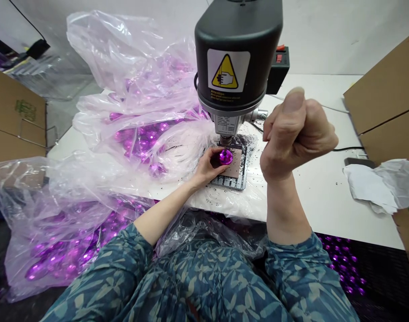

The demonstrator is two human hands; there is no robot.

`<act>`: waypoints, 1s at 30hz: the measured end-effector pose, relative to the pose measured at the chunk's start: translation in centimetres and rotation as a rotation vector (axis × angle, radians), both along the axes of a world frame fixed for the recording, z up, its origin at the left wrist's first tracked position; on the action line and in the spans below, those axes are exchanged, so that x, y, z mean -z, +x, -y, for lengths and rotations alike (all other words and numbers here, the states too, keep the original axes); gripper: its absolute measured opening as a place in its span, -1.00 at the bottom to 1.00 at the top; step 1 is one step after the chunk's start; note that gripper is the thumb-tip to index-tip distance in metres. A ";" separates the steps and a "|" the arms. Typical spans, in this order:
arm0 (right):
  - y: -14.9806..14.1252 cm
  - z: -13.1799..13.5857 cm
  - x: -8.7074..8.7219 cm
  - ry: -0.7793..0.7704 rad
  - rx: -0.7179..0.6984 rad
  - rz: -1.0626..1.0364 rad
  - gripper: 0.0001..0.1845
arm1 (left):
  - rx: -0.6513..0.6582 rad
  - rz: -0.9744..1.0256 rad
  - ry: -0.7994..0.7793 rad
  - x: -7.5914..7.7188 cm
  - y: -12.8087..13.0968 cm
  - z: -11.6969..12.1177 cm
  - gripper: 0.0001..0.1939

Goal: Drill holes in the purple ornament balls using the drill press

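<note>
My left hand [207,166] pinches a shiny purple bauble [226,156] and holds it on the small metal plate [240,172] under the spindle of a black bench drill press [237,58]. My right hand [296,134] is raised to the right of the machine, its fingers wrapped in a fist around the machine's lever, which is hidden inside the fist. Dark shavings lie scattered around the plate.
A clear plastic bag [134,85] with several purple baubles lies left of the machine. Another bag [57,237] of them hangs off the white table [325,197] at lower left. Cardboard boxes stand at left [13,116] and right [385,98]; crumpled white paper [379,183] lies at right.
</note>
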State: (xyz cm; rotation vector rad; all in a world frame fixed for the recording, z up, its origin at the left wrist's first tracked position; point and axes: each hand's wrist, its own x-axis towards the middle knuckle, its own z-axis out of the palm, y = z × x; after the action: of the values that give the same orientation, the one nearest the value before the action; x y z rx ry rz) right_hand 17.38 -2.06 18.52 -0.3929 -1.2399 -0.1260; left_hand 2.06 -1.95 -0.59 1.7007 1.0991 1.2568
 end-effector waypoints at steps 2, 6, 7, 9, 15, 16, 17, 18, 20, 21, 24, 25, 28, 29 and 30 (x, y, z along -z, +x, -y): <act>0.0 -0.1 0.5 0.022 0.019 0.003 -0.42 | 0.006 0.001 0.008 0.1 -0.1 0.0 -0.33; 0.0 -0.3 1.4 0.079 0.055 -0.013 -0.41 | 0.028 0.005 0.039 0.3 -0.2 0.0 -0.34; 0.0 -0.3 1.6 0.081 0.070 -0.015 -0.41 | 0.029 0.004 0.045 0.3 -0.2 0.0 -0.35; -0.1 -0.4 1.9 0.065 0.128 0.003 -0.40 | 0.027 0.006 0.050 0.2 -0.2 0.0 -0.35; 0.3 -0.9 3.2 0.197 0.068 0.034 -0.45 | 0.028 0.056 0.038 0.4 -0.1 0.1 -0.34; 0.5 -1.0 3.5 0.213 0.041 0.052 -0.46 | 0.029 0.064 0.035 0.5 0.0 0.1 -0.34; 0.7 -1.0 3.9 0.219 0.027 0.071 -0.47 | 0.029 0.070 0.033 0.5 0.0 0.1 -0.34; 0.8 -1.1 4.1 0.219 0.019 0.087 -0.48 | 0.030 0.074 0.031 0.6 0.0 0.1 -0.34; 1.1 -1.1 4.6 0.222 0.013 0.111 -0.50 | 0.023 0.080 0.031 0.6 0.0 0.1 -0.34; 1.2 -1.2 4.7 0.229 0.017 0.119 -0.51 | 0.021 0.077 0.031 0.7 0.0 0.0 -0.34; 1.2 -1.2 4.8 0.254 0.042 0.128 -0.54 | 0.023 0.060 0.032 0.6 0.0 -0.1 -0.34; 1.2 -1.2 4.7 0.262 0.047 0.127 -0.54 | 0.025 0.056 0.034 0.6 0.0 -0.1 -0.35; 1.1 -1.2 4.8 0.288 0.036 0.138 -0.53 | 0.018 0.045 0.042 0.5 -0.1 0.0 -0.38; 1.1 -1.1 4.9 0.298 0.030 0.147 -0.53 | 0.012 0.039 0.043 0.4 -0.1 0.0 -0.39; 1.0 -1.1 5.0 0.307 0.023 0.158 -0.52 | 0.007 0.032 0.042 0.4 0.0 0.0 -0.40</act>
State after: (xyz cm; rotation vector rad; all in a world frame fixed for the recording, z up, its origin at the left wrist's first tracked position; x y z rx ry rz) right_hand 18.43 -0.95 13.52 -0.1317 -1.3466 -0.3679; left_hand 2.02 -1.99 -1.00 1.7084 1.0533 1.3069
